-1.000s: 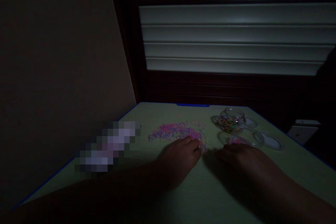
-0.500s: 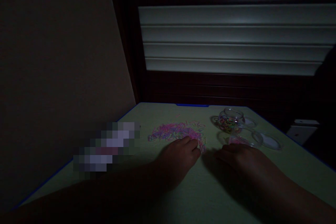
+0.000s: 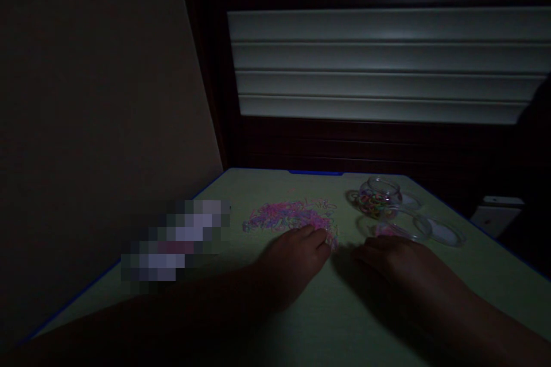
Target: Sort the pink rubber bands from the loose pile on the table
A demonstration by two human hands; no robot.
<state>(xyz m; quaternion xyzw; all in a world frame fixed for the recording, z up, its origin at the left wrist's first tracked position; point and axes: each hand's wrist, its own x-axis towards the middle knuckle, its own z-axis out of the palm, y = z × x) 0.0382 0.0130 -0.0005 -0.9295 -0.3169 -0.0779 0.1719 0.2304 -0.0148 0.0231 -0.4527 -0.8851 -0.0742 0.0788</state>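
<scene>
Two hands work at the table [image 3: 340,321], and little has changed over the last second: both keep their places, so the work looks held at one spot. A loose pile of thin bands [image 3: 275,215], mostly pink and purple, tangled, spreads flat across the middle. At its near right edge the left hand [image 3: 297,261] rests, fingers curled narrow; whether they pinch a band, I cannot tell. Farther right stands an open jar [image 3: 379,199] of multicoloured bands. The right hand [image 3: 398,261], fingertips bunched, grip unclear, partly hides a clear container [image 3: 407,229] showing pink.
</scene>
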